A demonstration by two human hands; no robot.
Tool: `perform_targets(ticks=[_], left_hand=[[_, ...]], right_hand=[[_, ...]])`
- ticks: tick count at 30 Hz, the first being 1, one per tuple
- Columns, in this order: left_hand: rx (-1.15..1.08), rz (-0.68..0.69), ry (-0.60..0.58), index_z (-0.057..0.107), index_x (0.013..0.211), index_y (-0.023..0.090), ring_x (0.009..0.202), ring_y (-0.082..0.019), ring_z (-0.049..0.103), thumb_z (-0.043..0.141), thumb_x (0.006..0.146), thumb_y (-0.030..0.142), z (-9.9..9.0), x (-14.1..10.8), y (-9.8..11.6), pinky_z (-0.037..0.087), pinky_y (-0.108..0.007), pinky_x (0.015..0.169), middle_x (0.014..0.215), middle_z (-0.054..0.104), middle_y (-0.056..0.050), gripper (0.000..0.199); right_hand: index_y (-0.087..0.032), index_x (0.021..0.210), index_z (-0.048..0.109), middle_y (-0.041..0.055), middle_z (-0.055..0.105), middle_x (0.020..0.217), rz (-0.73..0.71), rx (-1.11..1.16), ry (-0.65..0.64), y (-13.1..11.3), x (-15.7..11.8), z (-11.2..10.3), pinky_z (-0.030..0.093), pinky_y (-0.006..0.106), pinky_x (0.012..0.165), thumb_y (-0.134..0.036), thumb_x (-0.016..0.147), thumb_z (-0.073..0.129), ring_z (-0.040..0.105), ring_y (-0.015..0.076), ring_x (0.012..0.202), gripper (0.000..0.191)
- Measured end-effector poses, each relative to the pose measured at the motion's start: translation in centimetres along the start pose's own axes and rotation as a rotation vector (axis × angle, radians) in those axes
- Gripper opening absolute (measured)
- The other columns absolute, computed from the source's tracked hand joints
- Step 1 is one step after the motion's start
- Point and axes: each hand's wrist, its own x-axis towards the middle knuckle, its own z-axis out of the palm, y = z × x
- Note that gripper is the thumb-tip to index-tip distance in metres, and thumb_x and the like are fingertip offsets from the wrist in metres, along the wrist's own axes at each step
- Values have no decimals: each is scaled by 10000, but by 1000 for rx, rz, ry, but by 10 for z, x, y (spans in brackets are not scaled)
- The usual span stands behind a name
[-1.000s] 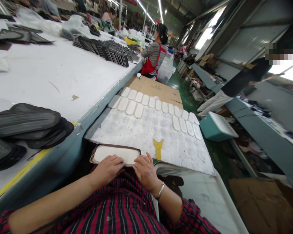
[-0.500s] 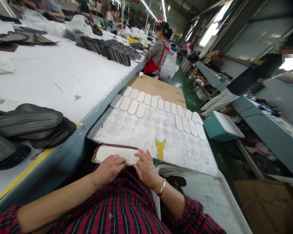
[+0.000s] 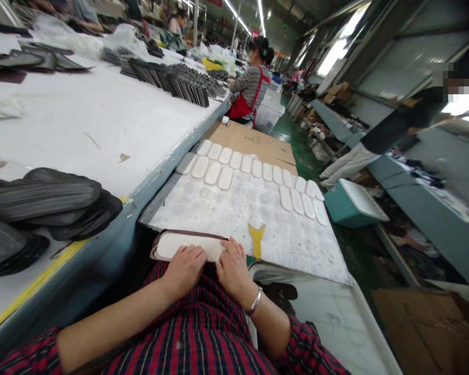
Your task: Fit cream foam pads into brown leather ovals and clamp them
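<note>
A long white panel with rounded ends and brown edging [image 3: 175,245] lies across in front of my body, close to the near edge of the white-topped board. My left hand [image 3: 187,265] is closed on its near edge around the middle, fingers bent over the white face and the thumb hidden. At the panel's right end, my right hand [image 3: 234,268] grips the corner, with some fingers raised. Just right of that hand, a yellow fork-ended tool [image 3: 257,239] rests on the board. What supports the panel underneath is hidden.
The board [image 3: 238,208] carries several rounded white pieces [image 3: 225,177] in rows. Stacked dark rounded pieces [image 3: 47,198] sit on the long table [image 3: 82,114] at left. Cardboard [image 3: 254,140] lies beyond the board. A co-worker in a red apron [image 3: 254,86] sits farther off; a teal box [image 3: 352,203] stands right.
My left hand has slid right along the panel, closer to my right hand. The panel has shifted slightly to the right. My right hand keeps to the panel's right end.
</note>
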Motion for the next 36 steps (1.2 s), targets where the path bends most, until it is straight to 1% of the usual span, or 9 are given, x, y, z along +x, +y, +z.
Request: perform_targets(ticks=[4, 7, 10, 13, 16, 28, 31, 34, 36], left_hand=[[-186, -70, 152, 404, 1236, 203, 809, -145, 598, 499, 822, 297, -32, -8, -33, 491, -295, 709, 1088, 578, -58, 435], [-171, 1, 215, 503, 1179, 226, 1030, -202, 539, 566, 781, 398, -51, -32, -60, 439, -342, 874, 1168, 557, -69, 438], [-11, 135, 82, 603, 1076, 260, 1028, -213, 530, 598, 761, 439, -48, -51, -73, 377, -362, 902, 1054, 634, -41, 362], [61, 195, 46, 632, 1021, 271, 975, -192, 545, 567, 794, 436, -33, -58, -75, 344, -346, 863, 998, 657, -24, 288], [81, 187, 113, 647, 962, 269, 926, -171, 548, 518, 846, 369, -24, -55, -71, 321, -341, 851, 950, 665, -11, 200], [112, -6, 185, 599, 716, 210, 798, -167, 530, 483, 836, 204, -21, -41, -46, 308, -425, 931, 743, 610, 5, 168], [118, -60, 260, 596, 905, 216, 896, -203, 540, 502, 827, 249, -23, -43, -54, 336, -443, 945, 898, 617, -37, 127], [48, -205, 423, 425, 1237, 198, 1141, -263, 450, 584, 772, 357, -29, -53, -74, 341, -448, 987, 1213, 502, -121, 516], [-92, -295, 406, 259, 1349, 187, 1269, -297, 326, 663, 686, 440, -29, -62, -91, 294, -470, 1040, 1375, 346, -155, 817]], right_hand=[[-136, 876, 586, 135, 428, 1326, 20, -37, 34, 0, -2, 2, 172, 503, 1067, -172, 787, 485, 236, 297, 1309, 139], [-119, 1095, 522, 142, 340, 1388, -16, -21, 84, -3, -3, 0, 163, 490, 1077, -132, 724, 515, 217, 277, 1317, 372], [-158, 1235, 442, 105, 339, 1395, -202, 23, 38, -13, -3, 0, 157, 474, 1085, -113, 711, 515, 214, 245, 1319, 531], [-210, 1098, 549, 64, 440, 1322, -329, 29, 34, -25, 0, 5, 104, 493, 1090, -187, 790, 521, 234, 241, 1309, 311], [-209, 899, 600, 32, 517, 1240, -348, 32, 70, -33, 4, 14, 82, 489, 1091, -236, 853, 490, 291, 222, 1277, 123], [-172, 737, 587, 73, 534, 1203, -101, 19, 31, -50, 24, 24, 182, 490, 1050, -166, 758, 539, 328, 285, 1248, 52], [-155, 892, 577, 109, 471, 1277, -63, -16, 56, -50, 26, 20, 184, 481, 1054, -183, 755, 549, 311, 282, 1261, 143], [-123, 1088, 509, 154, 356, 1370, -33, -44, 49, -44, 30, 15, 175, 478, 1063, -209, 704, 613, 264, 286, 1290, 407], [-126, 1230, 420, 159, 293, 1412, -50, -54, 2, -39, 37, 14, 164, 490, 1065, -252, 681, 652, 230, 291, 1310, 610]])
